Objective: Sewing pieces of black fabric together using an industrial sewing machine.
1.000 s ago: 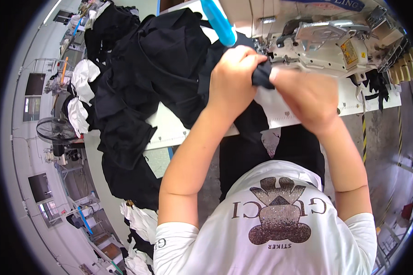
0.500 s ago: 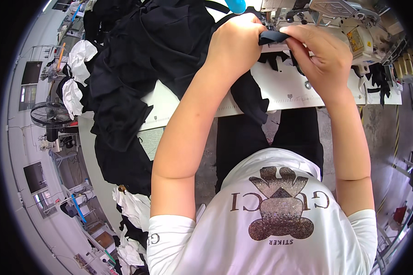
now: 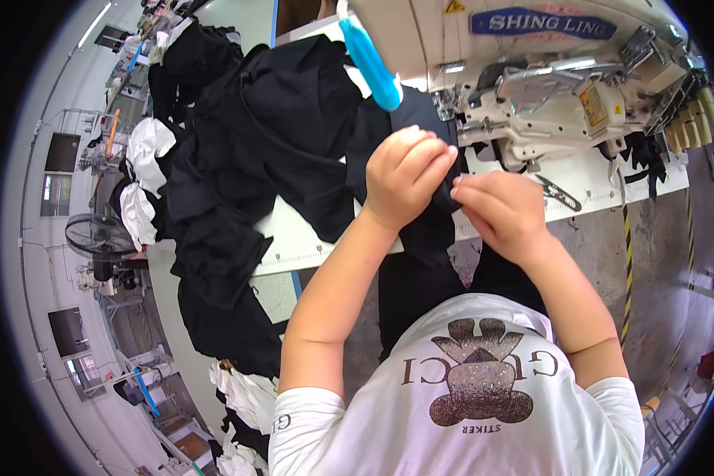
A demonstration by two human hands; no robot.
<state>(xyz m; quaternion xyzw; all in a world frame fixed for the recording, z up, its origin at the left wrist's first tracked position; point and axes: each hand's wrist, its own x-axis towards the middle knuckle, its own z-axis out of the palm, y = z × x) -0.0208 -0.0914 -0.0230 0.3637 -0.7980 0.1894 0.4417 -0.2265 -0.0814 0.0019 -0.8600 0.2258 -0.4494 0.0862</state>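
Close in front of the sewing machine [image 3: 523,119], both my hands grip black fabric [image 3: 412,115] along its folded edge. My left hand [image 3: 408,178] is closed on the cloth, with its fingers curled over the edge. My right hand [image 3: 501,210] pinches the same edge a little to the right, thumb and fingertips together. The cloth runs from my hands up to the machine's needle area. A light-blue, rounded, elongated part [image 3: 373,63] hangs over it from above. Beside my right hand, dark thread snips [image 3: 559,193] lie on the table.
A large heap of black cloth [image 3: 293,119] spreads across the white table [image 3: 293,246] and hangs off its left side. Crumpled white paper [image 3: 149,147] sits left of it. Thread cones [image 3: 694,123] stand at the right. Further left is a black fan [image 3: 99,238].
My hands have come lower in the picture, towards my body, still holding the black cloth edge. The view has shifted, showing more of the machine and the snips.
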